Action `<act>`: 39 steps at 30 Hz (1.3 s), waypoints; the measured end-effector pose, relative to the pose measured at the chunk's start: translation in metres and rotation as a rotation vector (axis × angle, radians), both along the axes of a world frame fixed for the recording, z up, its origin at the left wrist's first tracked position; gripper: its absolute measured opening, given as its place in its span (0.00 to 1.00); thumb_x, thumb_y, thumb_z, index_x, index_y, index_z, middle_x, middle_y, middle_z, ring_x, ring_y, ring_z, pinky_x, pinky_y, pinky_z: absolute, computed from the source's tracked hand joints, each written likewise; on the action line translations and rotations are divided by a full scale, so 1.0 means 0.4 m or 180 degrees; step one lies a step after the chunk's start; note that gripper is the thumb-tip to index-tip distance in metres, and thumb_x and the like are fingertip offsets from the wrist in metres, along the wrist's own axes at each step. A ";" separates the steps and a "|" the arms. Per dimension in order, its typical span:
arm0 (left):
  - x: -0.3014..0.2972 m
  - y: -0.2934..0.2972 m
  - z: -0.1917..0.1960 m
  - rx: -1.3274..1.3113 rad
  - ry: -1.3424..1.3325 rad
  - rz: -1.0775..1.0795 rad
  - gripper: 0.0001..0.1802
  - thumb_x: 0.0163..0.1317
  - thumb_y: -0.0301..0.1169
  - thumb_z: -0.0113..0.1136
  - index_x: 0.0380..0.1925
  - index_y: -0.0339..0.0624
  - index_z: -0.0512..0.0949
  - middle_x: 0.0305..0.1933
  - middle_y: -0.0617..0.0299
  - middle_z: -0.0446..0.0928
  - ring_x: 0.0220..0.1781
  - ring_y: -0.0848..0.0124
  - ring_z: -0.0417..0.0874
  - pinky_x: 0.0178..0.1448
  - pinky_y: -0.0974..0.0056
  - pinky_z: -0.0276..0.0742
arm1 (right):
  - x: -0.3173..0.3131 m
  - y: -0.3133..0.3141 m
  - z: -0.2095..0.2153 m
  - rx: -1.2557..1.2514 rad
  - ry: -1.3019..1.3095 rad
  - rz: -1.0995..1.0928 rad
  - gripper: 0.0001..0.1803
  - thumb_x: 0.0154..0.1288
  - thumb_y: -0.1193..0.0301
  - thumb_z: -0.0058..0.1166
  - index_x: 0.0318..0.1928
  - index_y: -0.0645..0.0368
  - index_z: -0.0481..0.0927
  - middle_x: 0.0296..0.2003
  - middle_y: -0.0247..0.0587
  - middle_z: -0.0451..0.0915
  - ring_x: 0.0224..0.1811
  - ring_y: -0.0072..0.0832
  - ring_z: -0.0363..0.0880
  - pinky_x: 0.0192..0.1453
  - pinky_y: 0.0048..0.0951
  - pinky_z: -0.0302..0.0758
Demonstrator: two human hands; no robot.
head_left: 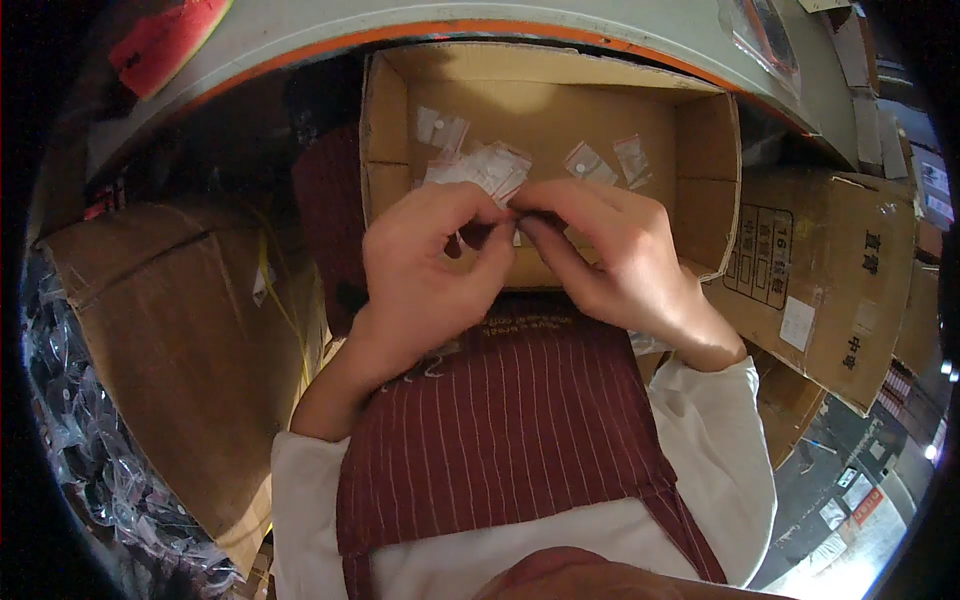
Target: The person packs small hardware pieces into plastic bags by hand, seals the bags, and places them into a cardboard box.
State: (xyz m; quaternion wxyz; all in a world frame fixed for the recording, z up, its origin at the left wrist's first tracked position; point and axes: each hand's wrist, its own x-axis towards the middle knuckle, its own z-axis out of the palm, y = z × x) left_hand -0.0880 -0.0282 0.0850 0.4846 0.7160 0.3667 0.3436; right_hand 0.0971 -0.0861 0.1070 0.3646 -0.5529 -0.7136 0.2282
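My left hand (pixel 430 255) and my right hand (pixel 615 235) meet fingertip to fingertip over the near part of an open cardboard box (pixel 705 190). Both are closed in a pinch on what looks like a small clear zip bag (pixel 517 238), mostly hidden by the fingers. Beyond my left hand, a pile of small clear zip bags (pixel 485 170) with red strips lies in the box. Farther right, past my right hand, are two loose zip bags, one (pixel 588 163) with a small white round piece inside and another (pixel 631 160) beside it.
A grey table edge with an orange strip (pixel 500 27) runs behind the box, with a watermelon slice (pixel 165 45) at far left. Large cardboard cartons stand at left (pixel 160 330) and right (pixel 820 270). Clear plastic pieces (pixel 110 450) fill the far left. A striped maroon apron (pixel 500 420) covers my lap.
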 end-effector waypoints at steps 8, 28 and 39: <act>-0.027 -0.019 0.019 0.0002 0.0299 -0.0554 0.05 0.57 0.21 0.65 0.34 0.35 0.81 0.33 0.59 0.81 0.32 0.75 0.79 0.36 0.69 0.74 | -0.002 -0.037 0.012 -0.0225 -0.0158 0.0165 0.10 0.56 0.77 0.63 0.39 0.59 0.78 0.28 0.45 0.77 0.29 0.46 0.78 0.31 0.43 0.75; 0.002 -0.055 -0.007 0.1995 0.0840 -0.0148 0.25 0.46 0.23 0.72 0.48 0.35 0.80 0.45 0.51 0.81 0.45 0.54 0.84 0.49 0.58 0.82 | -0.023 -0.069 -0.014 -0.0696 0.0879 -0.0817 0.24 0.55 0.83 0.63 0.53 0.63 0.70 0.34 0.42 0.83 0.34 0.29 0.85 0.40 0.28 0.81; 0.032 0.035 0.011 0.2422 0.0462 -0.0460 0.21 0.45 0.28 0.74 0.41 0.35 0.82 0.39 0.54 0.81 0.40 0.56 0.84 0.43 0.58 0.82 | 0.038 0.047 0.073 -0.1358 0.0544 -0.0242 0.22 0.58 0.79 0.60 0.53 0.60 0.72 0.26 0.39 0.79 0.26 0.25 0.78 0.32 0.27 0.75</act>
